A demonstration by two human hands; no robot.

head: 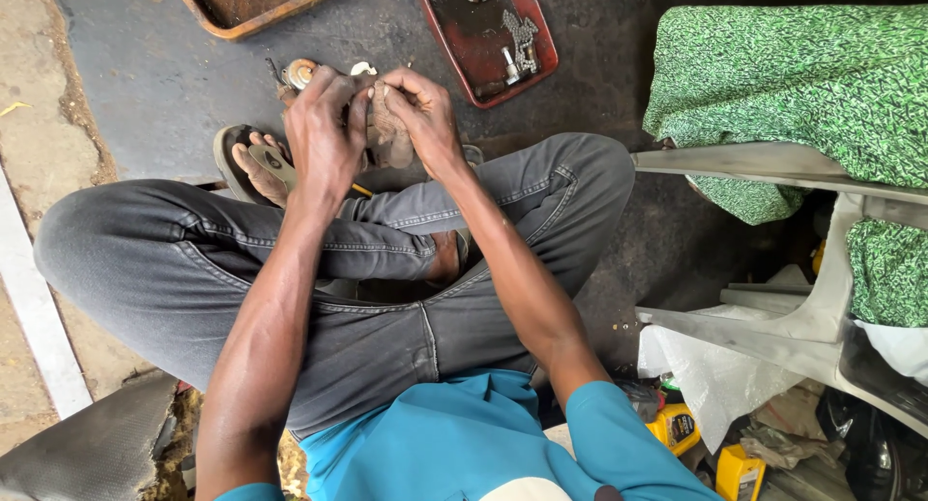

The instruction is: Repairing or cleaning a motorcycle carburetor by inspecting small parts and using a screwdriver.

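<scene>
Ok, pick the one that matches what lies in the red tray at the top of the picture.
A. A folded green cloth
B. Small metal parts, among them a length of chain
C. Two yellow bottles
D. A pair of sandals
B: the red tray holds small metal parts, including a short chain and bolt-like pieces.

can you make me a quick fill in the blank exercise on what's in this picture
1. Both hands, the left hand and the right hand, work a dirty rag around a small ____ part.
2. The person sits with legs ____ in grey jeans.
3. The red tray beyond the hands holds a short ____.
4. The chair on the right carries a ____ patterned cloth.

Missing words: metal; crossed; chain; green
</scene>
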